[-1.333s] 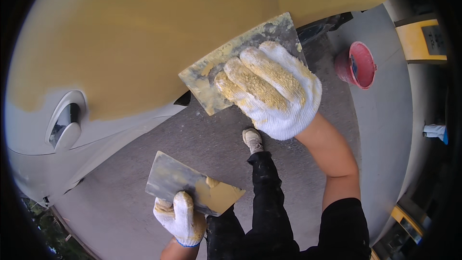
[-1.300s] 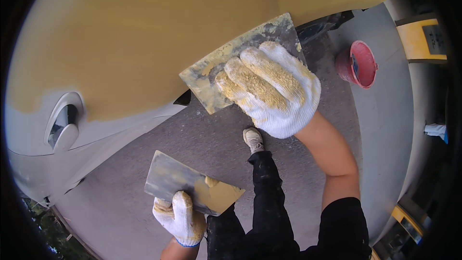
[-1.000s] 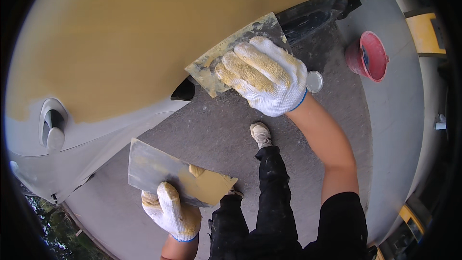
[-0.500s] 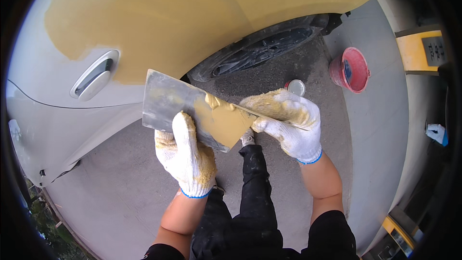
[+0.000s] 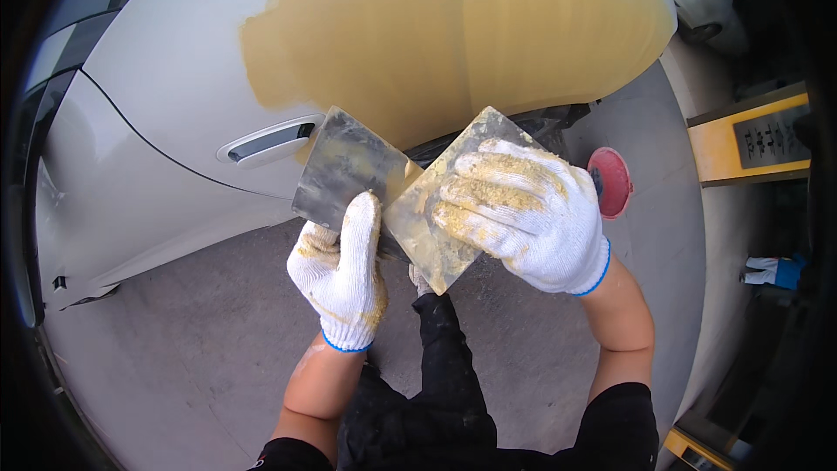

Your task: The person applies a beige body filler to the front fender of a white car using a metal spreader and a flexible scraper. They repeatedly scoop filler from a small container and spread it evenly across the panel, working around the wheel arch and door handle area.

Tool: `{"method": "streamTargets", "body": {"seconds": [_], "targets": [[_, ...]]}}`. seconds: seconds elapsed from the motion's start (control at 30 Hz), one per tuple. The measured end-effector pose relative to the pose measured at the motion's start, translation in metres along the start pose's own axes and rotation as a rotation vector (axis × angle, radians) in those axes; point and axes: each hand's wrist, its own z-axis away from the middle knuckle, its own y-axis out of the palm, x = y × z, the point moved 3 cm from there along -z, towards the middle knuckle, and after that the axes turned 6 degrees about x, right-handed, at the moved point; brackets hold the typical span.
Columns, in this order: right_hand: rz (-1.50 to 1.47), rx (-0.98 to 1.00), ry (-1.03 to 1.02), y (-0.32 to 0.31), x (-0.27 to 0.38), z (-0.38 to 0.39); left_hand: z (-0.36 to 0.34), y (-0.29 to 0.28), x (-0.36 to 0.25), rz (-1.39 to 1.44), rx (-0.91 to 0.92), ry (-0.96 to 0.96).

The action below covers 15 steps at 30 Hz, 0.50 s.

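My left hand (image 5: 343, 275), in a white knit glove smeared with yellow, grips a flat grey putty board (image 5: 344, 161) with the thumb on top. A second flat plate, a putty scraper (image 5: 438, 262), is held tilted in my gloved right hand (image 5: 532, 218), its fingers lying across the upper face. The scraper overlaps the board's right edge; a little yellow filler shows there. Beyond both stands a silver-white car (image 5: 183, 44) with a broad coat of yellow filler (image 5: 375, 44) on its rear side panel. Its door handle (image 5: 270, 144) lies left of the board.
A pink-red bucket (image 5: 615, 183) rests on the ground to the right. The wheel is mostly hidden behind the plates. Farther right are a yellow-framed panel (image 5: 715, 146), another white car (image 5: 706, 0) and a person (image 5: 772, 270) in a blue top.
My right hand has turned palm-down, so the scraper shows its broad face instead of its edge. The thick filler on the board is largely out of sight. My view has shifted along the car.
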Motion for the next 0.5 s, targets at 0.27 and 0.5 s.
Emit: {"method": "streamTargets", "body": {"seconds": [0.27, 0.5], "targets": [[0.064, -0.323, 0.044, -0.043, -0.072, -0.05, -0.02, -0.024, -0.017, 0.192, -0.153, 0.172], [0.267, -0.32, 0.152, -0.054, -0.135, -0.115, 0.012, -0.02, -0.002, 0.217, -0.119, 0.036]]}}
